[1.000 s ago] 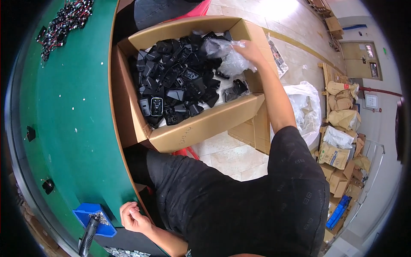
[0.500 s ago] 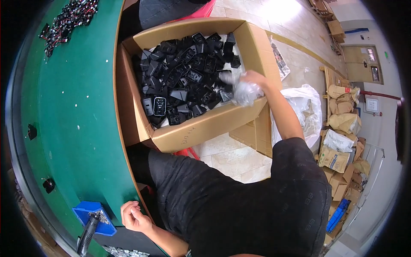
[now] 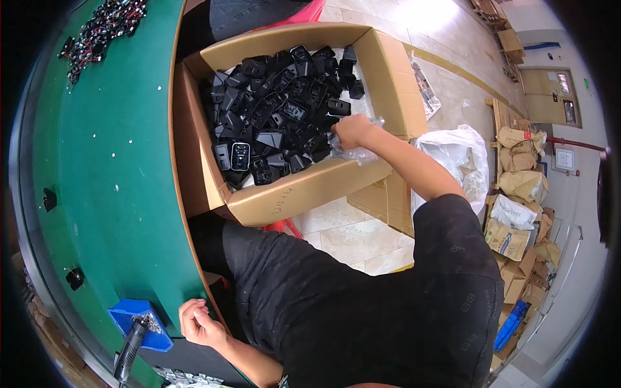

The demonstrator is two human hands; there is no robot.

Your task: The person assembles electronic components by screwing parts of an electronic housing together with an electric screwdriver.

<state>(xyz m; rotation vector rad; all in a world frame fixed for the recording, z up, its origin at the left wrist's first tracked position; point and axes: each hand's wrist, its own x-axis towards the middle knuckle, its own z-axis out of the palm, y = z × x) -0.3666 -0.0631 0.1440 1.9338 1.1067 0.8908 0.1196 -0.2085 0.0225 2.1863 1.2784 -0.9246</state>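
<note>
My right hand [image 3: 352, 132] reaches into the right side of a large open cardboard box [image 3: 304, 197]. Its fingers are closed on a crumpled clear plastic bag [image 3: 362, 154], which bunches around and below the hand; the fingertips are partly hidden. Beside them in the box lies a heap of black plastic housings [image 3: 294, 111], loosely piled, some with open frames facing up. At the edge of the green table, my left hand [image 3: 202, 323] rests loosely curled, with nothing visible in it.
A blue tray of small screws [image 3: 154, 326] and a black electric screwdriver [image 3: 131, 352] are near my left hand. Wired parts [image 3: 103, 35] lie at the table's far end. Beyond the box, a white plastic sack [image 3: 462, 145] stands on the floor. Cartons and wrapped packages [image 3: 517, 178] line the right.
My right hand has moved left and slightly down into the box with the plastic bag, now lower against the black housings. The left hand stays nearly still.
</note>
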